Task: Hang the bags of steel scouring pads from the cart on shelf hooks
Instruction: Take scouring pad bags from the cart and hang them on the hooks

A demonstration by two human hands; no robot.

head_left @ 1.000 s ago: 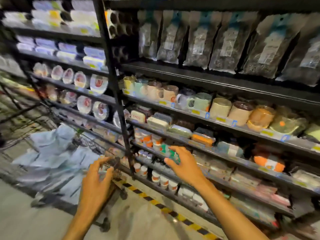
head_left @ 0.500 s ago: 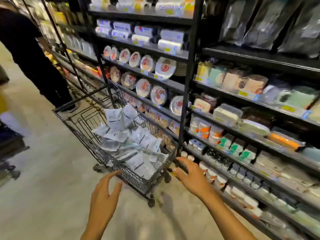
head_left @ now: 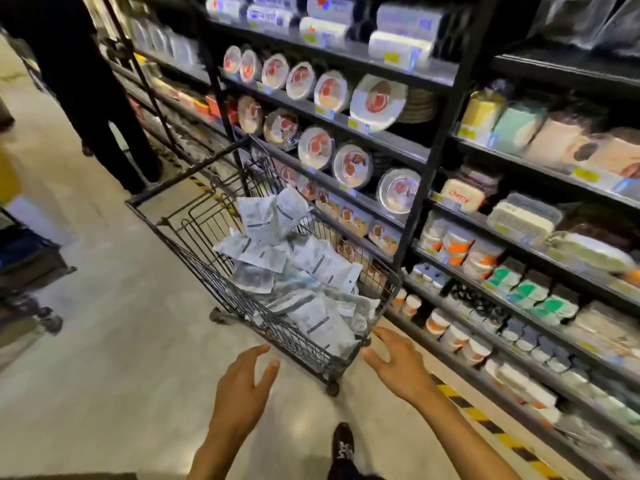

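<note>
Head view: the camera is now looking down the aisle onto the black wire shopping cart [head_left: 225, 292], whereas a second ago it was facing the dark shelving head-on, with rows of dark hanging packs up top. The heap of white-and-grey plastic bags of scouring pads [head_left: 322, 265] is lying inside the cart, filling its near and middle part, and none is leaving it yet. The left hand [head_left: 242, 386] is hovering in the air short of the cart's near end, fingers spread and holding nothing; a second ago it was resting at the cart's edge. The right hand [head_left: 398, 362] is also spread and empty, its fingertips just beside the near right corner, which it was touching half a second ago; whether it is touching now I cannot tell. This is probably the turn back to the cart for a bag, so the hanging is not under way at this moment.

The hooks are not showing: only a corner of the dark hanging packs [head_left: 588, 19] is peeking in at the top right, cut by the frame. A bystander in dark clothing [head_left: 86, 81] is cut off above. Blur is smearing the bag labels
</note>
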